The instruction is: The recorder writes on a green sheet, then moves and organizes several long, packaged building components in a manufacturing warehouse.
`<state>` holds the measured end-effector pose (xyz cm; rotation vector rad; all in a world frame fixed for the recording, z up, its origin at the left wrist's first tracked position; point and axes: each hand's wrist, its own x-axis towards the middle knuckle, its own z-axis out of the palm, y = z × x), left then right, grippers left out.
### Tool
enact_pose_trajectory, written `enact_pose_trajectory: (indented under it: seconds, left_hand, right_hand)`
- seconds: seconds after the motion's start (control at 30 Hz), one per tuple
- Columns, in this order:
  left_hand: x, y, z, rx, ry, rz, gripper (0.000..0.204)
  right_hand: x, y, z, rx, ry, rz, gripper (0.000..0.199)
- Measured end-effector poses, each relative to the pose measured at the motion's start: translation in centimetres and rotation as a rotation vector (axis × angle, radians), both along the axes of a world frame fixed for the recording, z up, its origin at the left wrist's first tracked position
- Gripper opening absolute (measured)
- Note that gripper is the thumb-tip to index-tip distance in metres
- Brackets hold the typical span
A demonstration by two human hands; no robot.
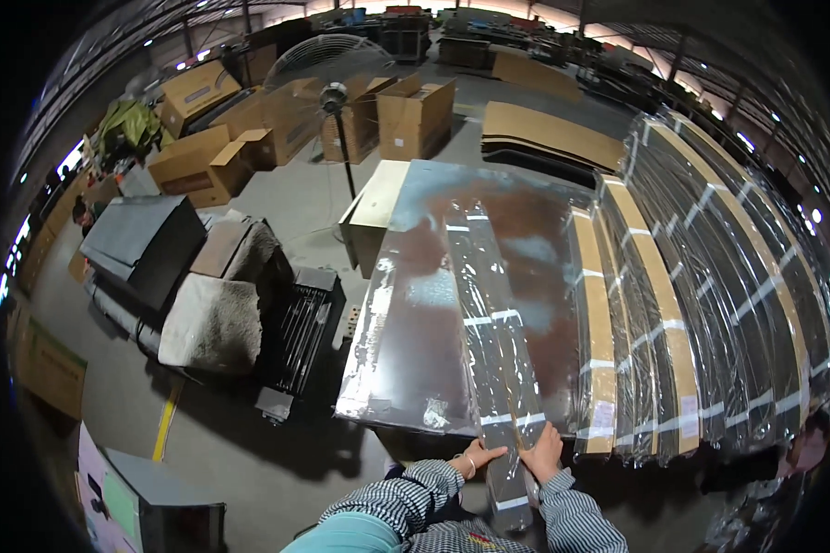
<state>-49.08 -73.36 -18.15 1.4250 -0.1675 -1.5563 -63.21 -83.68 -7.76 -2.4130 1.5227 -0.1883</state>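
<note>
Working at the near end of two long dark strips [489, 369], wrapped in clear film [471, 286] and banded with white tape [478, 322]. Running side by side down the tabletop [406, 359], from just above the centre of the frame to the lower middle, past the near edge. Held at the left edge by the left hand [477, 458], thumb across the top; at the right edge by the right hand [543, 450]. With fingers of both closed on the sides there, but undersides hidden: cannot tell how firmly.

Likely stiff lengthwise, perhaps fairly heavy for so narrow a shape, and awkward to balance from one end. Probably slippery because of the film, and easy to slide over a smooth surface. Best gripped by the long edges close to a tape band, not by loose film; for lifting, better taken nearer the middle.

Standing at the right of the frame, wrapped packs [729, 276]; at upper left, cartons [415, 120] behind a fan [335, 97].
</note>
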Motion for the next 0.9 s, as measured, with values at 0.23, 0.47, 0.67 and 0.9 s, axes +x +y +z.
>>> enact_pose_trajectory:
  seconds: [0.23,0.47,0.67,0.9]
  left_hand:
    - [2.2,9.3,-2.0,-0.226,0.105,0.010,0.105]
    - [10.0,18.2,6.3,-0.134,0.487,0.394,0.076]
    - [23.0,20.4,16.9,-0.182,0.165,0.778,0.057]
    - [32.3,25.6,5.8,-0.278,0.227,0.753,0.062]
  right_hand:
    - [-5.5,8.7,0.7,0.145,-0.098,0.254,0.095]
    - [4.8,10.2,6.4,0.228,0.033,0.620,0.072]
    - [16.3,9.9,2.5,0.321,-0.068,0.790,0.093]
    - [15.6,15.5,3.0,0.406,-0.098,0.695,0.093]
